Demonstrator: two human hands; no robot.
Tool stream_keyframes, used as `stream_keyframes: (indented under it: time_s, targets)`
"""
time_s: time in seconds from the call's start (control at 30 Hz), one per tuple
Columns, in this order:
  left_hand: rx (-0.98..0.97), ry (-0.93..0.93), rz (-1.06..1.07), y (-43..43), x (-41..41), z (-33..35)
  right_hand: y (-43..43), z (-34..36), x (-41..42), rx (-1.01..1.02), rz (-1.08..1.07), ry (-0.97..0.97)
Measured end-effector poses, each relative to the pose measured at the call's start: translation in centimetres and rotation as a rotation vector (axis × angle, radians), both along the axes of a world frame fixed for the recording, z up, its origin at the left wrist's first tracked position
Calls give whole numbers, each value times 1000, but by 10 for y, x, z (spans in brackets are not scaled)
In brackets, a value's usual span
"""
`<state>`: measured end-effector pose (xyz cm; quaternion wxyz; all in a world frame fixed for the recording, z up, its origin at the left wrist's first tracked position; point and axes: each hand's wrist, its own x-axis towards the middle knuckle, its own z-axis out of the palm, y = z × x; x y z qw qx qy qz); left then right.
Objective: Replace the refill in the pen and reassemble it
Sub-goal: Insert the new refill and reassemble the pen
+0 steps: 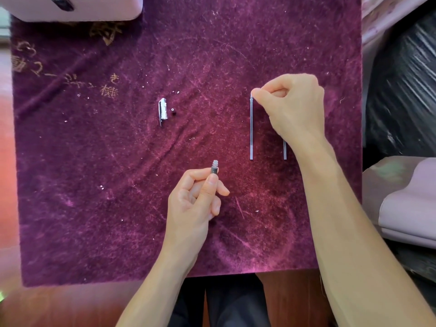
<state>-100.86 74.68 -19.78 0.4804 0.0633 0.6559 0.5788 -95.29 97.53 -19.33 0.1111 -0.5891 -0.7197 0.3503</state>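
Refill (251, 128) lies lengthwise away from me, its far tip pinched by my right hand (295, 107), while my left hand (195, 201) pinches the threaded barrel piece (214, 168) upright, nearer me.

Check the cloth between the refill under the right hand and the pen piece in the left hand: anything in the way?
Nothing visible. The right hand pinches the refill at its tip; bare cloth lies between it and the pen piece in the left hand. The cap lies off left.

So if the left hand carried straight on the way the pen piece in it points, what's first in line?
Probably nothing: the left hand aims its dark threaded pen section up over bare purple velvet cloth, though height is unclear.
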Motion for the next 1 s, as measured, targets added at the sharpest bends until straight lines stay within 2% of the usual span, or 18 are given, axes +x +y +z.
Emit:
stream_keyframes:
  time_s: [0.73, 1.0]
  targets:
    - [22, -14, 79, -23, -18, -7, -1, -11, -19, -89, -48, -138]
    - [22, -27, 89, -26, -20, -5, 0, -4, -21, -95, 51, -217]
